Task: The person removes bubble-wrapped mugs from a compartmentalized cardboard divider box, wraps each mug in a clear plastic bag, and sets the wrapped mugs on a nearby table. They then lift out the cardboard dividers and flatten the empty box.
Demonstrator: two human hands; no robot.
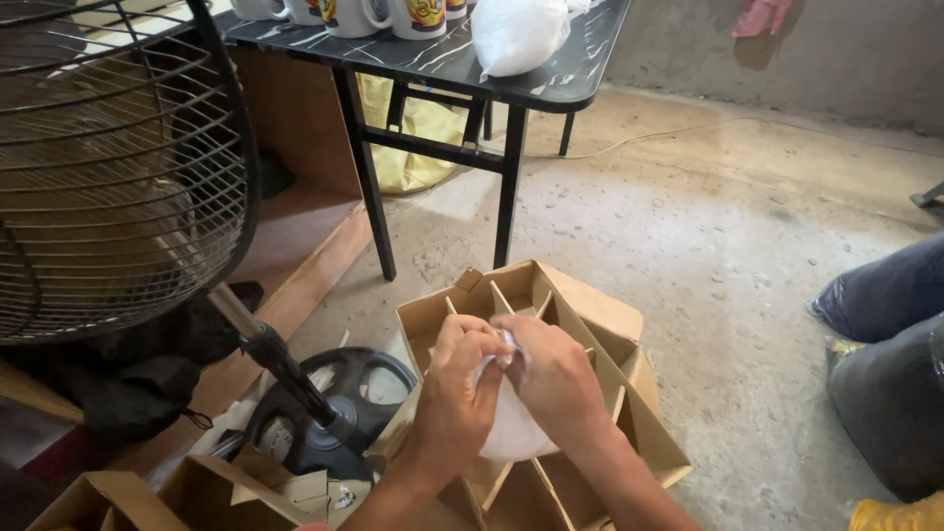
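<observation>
A: Nearest to us are the two forearms, coming up from the bottom edge, and the small brown carton [108, 501] with open flaps at the lower left. What are the hands doing?

B: Both meet over the divided cardboard box [590, 334] on the floor. The left hand [457, 393] and the right hand [556, 379] hold a white plastic-wrapped bundle [511, 433] between them, right above the box's compartments.

A: How are the fingers set?

B: Clenched on the top of the wrap. The left fingers [472, 339] curl over the gathered neck, and the right ones pinch it from the other side, knuckles up. The round bulk hangs below the wrists. What is inside I cannot tell.

A: Why hold it that way?

B: My guess is that gripping the twisted neck keeps the wrap closed and lets the weight hang straight over a cell of the dividers.

A: And around them?

B: A standing fan [108, 167] with a wire cage fills the left, its pole running down to a round black base [339, 408]. Beyond it stands a dark marbled surface [580, 69] on black legs, carrying printed mugs [413, 18] and a white bag [516, 34]. On the right edge lie dark sacks [885, 344] on the concrete floor [728, 226]
</observation>
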